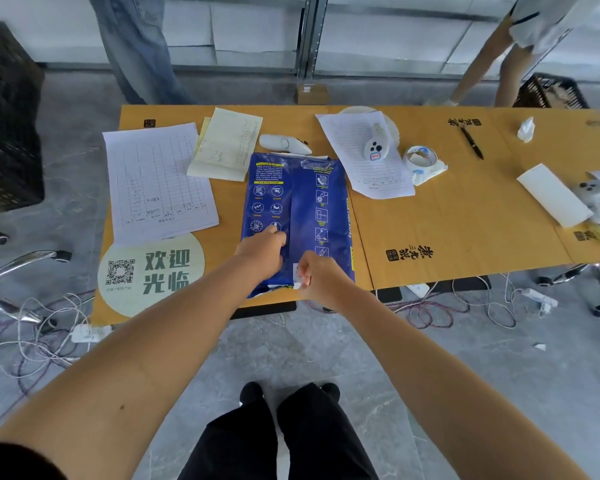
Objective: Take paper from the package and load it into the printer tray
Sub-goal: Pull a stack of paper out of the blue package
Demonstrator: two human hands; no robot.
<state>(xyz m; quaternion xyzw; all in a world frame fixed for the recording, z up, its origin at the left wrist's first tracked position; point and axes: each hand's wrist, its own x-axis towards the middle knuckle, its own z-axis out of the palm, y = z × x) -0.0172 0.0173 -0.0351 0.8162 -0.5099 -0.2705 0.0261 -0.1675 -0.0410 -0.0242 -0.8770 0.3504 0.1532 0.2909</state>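
Note:
A blue wrapped paper package [312, 206] lies lengthwise on the cardboard-covered table [447, 220], its near end at the table's front edge. My left hand [262, 249] rests on the package's near left part, fingers curled and pressing down. At the package's near end, my right hand [321, 278] pinches a small white tab or flap of the wrapper. A little white paper shows under the torn near edge. No printer or tray is in view.
Printed forms [156, 181] and a yellow pad [226, 143] lie left of the package; a white handheld device [284, 144], a tape roll [420, 160] and a pen [471, 142] lie behind and right. Cables litter the floor. Two people stand beyond the table.

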